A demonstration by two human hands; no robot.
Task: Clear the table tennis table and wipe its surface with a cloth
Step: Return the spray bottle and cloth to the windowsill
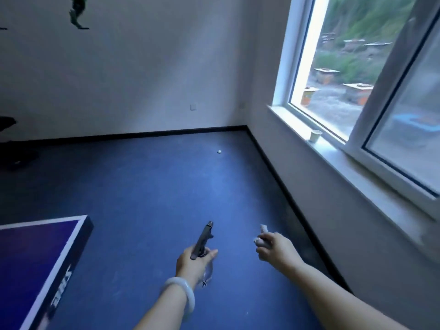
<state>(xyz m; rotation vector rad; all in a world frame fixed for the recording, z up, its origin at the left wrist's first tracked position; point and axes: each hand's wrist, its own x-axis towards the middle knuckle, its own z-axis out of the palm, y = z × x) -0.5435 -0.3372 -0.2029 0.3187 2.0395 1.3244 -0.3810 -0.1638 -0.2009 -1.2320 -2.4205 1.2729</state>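
Observation:
A corner of the blue table tennis table (pixel 35 258) with white edge lines shows at the lower left. My left hand (pixel 194 260) grips a dark paddle (pixel 202 239), seen edge-on, and what looks like a clear plastic bottle hanging below the hand, out over the floor to the right of the table. My right hand (pixel 273 246) holds a small crumpled whitish cloth (pixel 262 233), further right and nearer the window wall. A white ball (pixel 219 151) lies on the blue floor near the far corner.
A window (pixel 357 79) with an open sash fills the right wall; a white paper cup (pixel 315 135) stands on its sill. White walls meet at the far corner. Dark objects (pixel 14 148) sit at the left edge by the wall.

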